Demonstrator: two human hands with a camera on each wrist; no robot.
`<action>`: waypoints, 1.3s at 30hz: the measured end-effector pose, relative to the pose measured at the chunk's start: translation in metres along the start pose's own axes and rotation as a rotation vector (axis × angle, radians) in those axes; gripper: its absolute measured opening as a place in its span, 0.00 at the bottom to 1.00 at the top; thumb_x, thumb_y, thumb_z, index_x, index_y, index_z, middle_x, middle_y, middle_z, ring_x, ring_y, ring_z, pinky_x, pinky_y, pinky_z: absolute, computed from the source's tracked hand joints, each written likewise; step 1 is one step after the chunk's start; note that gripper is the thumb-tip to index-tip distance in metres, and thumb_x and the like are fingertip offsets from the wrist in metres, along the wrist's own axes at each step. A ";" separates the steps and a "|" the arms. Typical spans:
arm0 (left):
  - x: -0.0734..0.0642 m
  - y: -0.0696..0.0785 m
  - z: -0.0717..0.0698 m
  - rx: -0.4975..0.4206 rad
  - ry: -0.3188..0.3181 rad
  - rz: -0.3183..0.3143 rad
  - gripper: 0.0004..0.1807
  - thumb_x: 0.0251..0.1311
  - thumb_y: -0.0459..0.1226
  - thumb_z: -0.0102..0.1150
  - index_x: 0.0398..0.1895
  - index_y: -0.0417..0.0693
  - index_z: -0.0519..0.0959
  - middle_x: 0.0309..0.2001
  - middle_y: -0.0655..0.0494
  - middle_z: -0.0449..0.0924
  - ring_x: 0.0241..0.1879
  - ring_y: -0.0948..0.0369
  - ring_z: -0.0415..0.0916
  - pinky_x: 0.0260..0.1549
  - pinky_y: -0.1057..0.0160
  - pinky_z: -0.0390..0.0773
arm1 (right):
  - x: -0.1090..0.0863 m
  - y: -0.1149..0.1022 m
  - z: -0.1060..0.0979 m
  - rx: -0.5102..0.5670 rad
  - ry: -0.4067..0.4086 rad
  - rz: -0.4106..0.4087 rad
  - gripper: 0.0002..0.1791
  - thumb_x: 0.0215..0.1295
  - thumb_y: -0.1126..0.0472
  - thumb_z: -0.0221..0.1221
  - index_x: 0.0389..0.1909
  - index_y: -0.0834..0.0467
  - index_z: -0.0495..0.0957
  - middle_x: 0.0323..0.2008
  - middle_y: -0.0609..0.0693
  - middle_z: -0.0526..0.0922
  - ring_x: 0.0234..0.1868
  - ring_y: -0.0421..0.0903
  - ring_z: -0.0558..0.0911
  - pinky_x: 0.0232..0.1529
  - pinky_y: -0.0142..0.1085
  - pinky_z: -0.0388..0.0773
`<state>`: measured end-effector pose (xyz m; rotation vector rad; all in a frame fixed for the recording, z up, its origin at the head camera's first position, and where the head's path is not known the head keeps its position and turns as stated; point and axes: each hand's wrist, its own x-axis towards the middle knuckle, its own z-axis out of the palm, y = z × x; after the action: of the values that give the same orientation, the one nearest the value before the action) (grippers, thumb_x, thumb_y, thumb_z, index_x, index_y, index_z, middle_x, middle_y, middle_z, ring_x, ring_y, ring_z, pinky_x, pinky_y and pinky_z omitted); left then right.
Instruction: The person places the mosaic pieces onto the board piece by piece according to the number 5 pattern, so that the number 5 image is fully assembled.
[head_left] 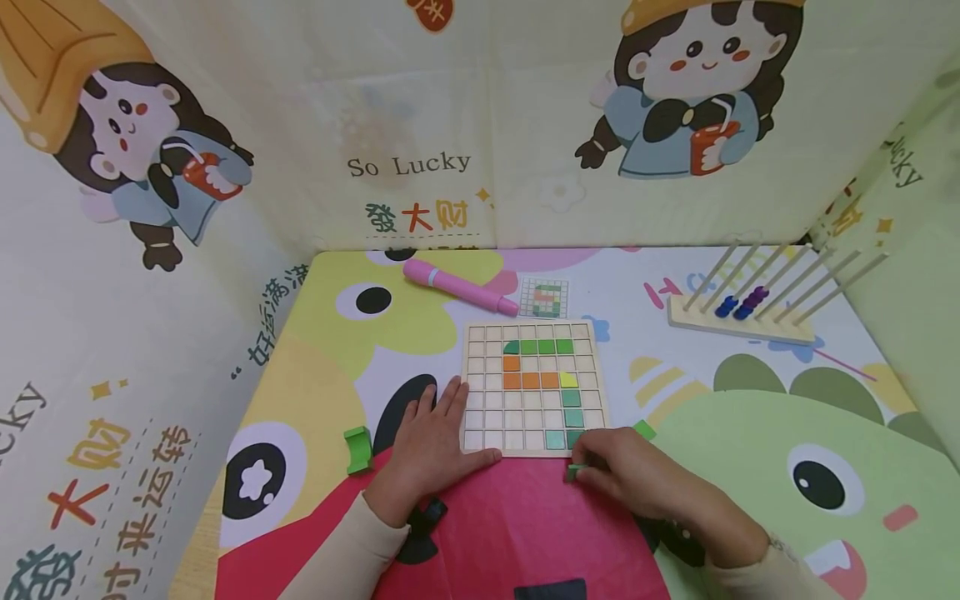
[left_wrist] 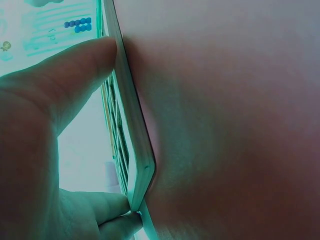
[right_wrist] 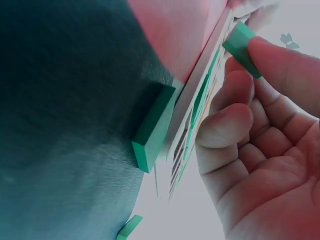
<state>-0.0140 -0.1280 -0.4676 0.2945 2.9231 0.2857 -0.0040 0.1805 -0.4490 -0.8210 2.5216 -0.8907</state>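
Observation:
A square wooden grid board (head_left: 476,418) lies on the printed tablecloth, with green, orange, yellow and teal tiles set in some of its cells. My left hand (head_left: 429,442) is spread at the board's lower left corner, fingers along the left edge and thumb against the near edge. At the near right corner, my right hand (head_left: 630,468) pinches a small green tile (right_wrist: 241,45) between thumb and fingers, just off the board's edge. Another green tile (right_wrist: 155,130) lies on the cloth beside the board. A green block with a curved side (head_left: 358,450) rests left of my left hand.
Behind the board lie a pink pen (head_left: 461,288) and a small pattern card (head_left: 543,298). At the back right stands a wooden peg rack (head_left: 738,322) with upright rods and some blue and purple beads. Printed cloth walls (head_left: 487,125) enclose the table.

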 end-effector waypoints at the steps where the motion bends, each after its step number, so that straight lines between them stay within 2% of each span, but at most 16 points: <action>1: 0.000 0.000 0.000 0.001 0.000 0.000 0.62 0.52 0.74 0.61 0.83 0.48 0.55 0.83 0.50 0.54 0.79 0.38 0.53 0.74 0.36 0.58 | 0.002 0.000 -0.001 -0.003 0.009 -0.002 0.08 0.67 0.57 0.69 0.33 0.42 0.79 0.26 0.32 0.75 0.29 0.32 0.74 0.33 0.29 0.74; 7: 0.000 0.000 0.000 -0.003 0.004 0.001 0.63 0.51 0.74 0.61 0.83 0.48 0.56 0.82 0.50 0.54 0.78 0.38 0.53 0.74 0.36 0.58 | 0.015 0.001 -0.005 0.023 0.046 -0.028 0.08 0.68 0.57 0.68 0.33 0.45 0.78 0.24 0.34 0.74 0.27 0.33 0.74 0.32 0.29 0.74; 12: 0.000 0.000 0.000 0.000 0.001 -0.001 0.63 0.52 0.74 0.61 0.83 0.49 0.56 0.82 0.51 0.54 0.78 0.38 0.53 0.74 0.36 0.58 | 0.026 -0.001 -0.005 0.046 0.045 -0.012 0.08 0.68 0.58 0.68 0.35 0.46 0.78 0.24 0.36 0.75 0.27 0.34 0.75 0.32 0.30 0.75; 18: 0.000 0.000 0.000 0.007 0.009 0.000 0.63 0.52 0.74 0.61 0.83 0.48 0.56 0.82 0.50 0.55 0.78 0.38 0.53 0.73 0.36 0.59 | 0.042 -0.003 -0.004 0.022 0.056 -0.039 0.07 0.69 0.59 0.67 0.35 0.47 0.78 0.24 0.35 0.75 0.27 0.34 0.74 0.33 0.30 0.75; 25: 0.000 0.001 0.000 0.006 0.011 0.004 0.62 0.52 0.74 0.60 0.83 0.49 0.56 0.82 0.51 0.54 0.78 0.38 0.53 0.74 0.36 0.59 | 0.058 -0.006 0.000 -0.001 0.049 -0.032 0.05 0.69 0.59 0.67 0.36 0.47 0.80 0.26 0.35 0.77 0.29 0.35 0.75 0.35 0.31 0.75; 39: -0.001 0.001 0.001 0.006 0.019 0.000 0.62 0.52 0.75 0.60 0.83 0.48 0.56 0.82 0.51 0.54 0.78 0.38 0.54 0.73 0.36 0.60 | 0.066 -0.012 0.010 -0.095 0.063 -0.056 0.06 0.66 0.61 0.66 0.33 0.46 0.80 0.28 0.34 0.78 0.32 0.35 0.75 0.39 0.34 0.77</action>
<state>-0.0127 -0.1272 -0.4680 0.2938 2.9437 0.2808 -0.0456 0.1274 -0.4570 -0.9107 2.6250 -0.8317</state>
